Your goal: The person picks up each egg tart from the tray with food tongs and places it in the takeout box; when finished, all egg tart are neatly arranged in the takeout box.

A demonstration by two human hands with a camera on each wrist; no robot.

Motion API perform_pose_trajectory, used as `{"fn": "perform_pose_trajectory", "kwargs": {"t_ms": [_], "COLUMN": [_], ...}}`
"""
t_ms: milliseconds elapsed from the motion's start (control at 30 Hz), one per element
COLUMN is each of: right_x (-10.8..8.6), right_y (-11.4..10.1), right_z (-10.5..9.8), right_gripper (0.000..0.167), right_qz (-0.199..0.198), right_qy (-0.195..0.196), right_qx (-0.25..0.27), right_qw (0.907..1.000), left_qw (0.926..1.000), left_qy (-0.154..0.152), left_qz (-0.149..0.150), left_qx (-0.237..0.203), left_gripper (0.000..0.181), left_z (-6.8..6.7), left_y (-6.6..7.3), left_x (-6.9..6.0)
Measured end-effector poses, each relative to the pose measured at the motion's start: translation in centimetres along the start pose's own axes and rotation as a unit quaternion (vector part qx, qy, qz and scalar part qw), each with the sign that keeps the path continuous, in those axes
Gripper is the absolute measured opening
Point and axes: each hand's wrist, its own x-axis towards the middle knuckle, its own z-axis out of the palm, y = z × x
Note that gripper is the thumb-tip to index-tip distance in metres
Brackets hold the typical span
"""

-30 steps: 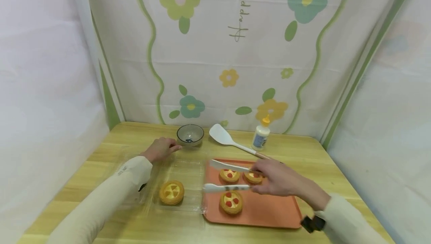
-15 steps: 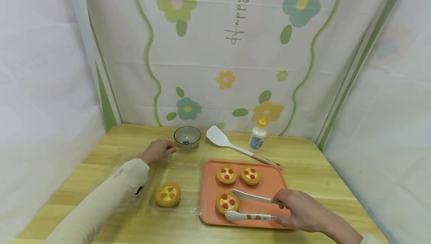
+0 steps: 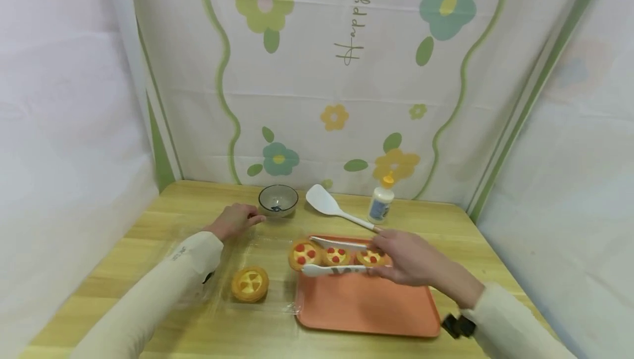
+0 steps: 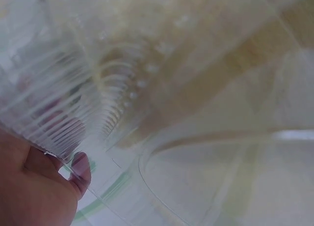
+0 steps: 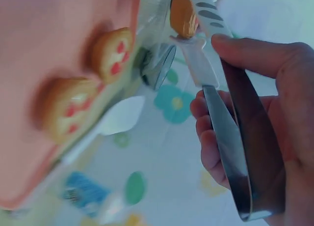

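Metal tongs (image 5: 260, 152) with white tips are squeezed in my right hand (image 3: 411, 257). Between their tips is an egg tart with red pieces (image 3: 303, 254), raised above the left edge of the orange tray (image 3: 366, 309). Two similar tarts, one of them the tart (image 3: 371, 258) at the right, sit at the tray's back. My left hand (image 3: 233, 221) pinches the rim of a clear plastic container (image 4: 206, 137), its fingers partly seen through ridged plastic. Inside the container (image 3: 282, 293) lies a tart with yellow pieces (image 3: 250, 284).
Behind the container stands a small glass bowl (image 3: 278, 202), close to my left fingertips. A white spatula (image 3: 324, 202) lies behind the tray, its handle partly hidden by my right hand. A white bottle with an orange cap (image 3: 380, 205) stands at the back. Fabric (image 3: 297, 83) encloses the table.
My right hand took the front tart from the tray with the tongs, lifting it back and left to the container's side. The left hand kept its place.
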Motion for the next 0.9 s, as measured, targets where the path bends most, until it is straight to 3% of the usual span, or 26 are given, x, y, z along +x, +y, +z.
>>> {"fn": "perform_pose_trajectory", "kwargs": {"t_ms": [133,367,500,900], "right_x": [4.5,9.4,10.6,11.4], "right_y": [-1.7,-4.5,-4.8,-4.0], "right_z": [-0.8,-1.5,-1.0,-0.4], "right_gripper": [0.029,0.030,0.031,0.033], "right_qz": [-0.019,-0.011,-0.009,0.034], "right_qy": [-0.035,-0.126,-0.155,-0.196], "right_qx": [-0.091,-0.146,-0.164,-0.113], "right_qw": [0.9951,0.9812,0.9741,0.9735], "left_qw": [1.0000,0.9999,0.9999,0.9999], "left_qy": [0.003,0.013,0.009,0.012], "left_qz": [0.004,0.001,0.001,0.002], "left_qx": [0.004,0.005,0.005,0.008], "left_gripper": [0.026,0.026,0.027,0.025], "left_z": [0.0,0.4,0.6,0.6], "left_y": [-0.1,-0.4,-0.3,-0.3], "left_x": [0.0,0.1,0.3,0.4]}}
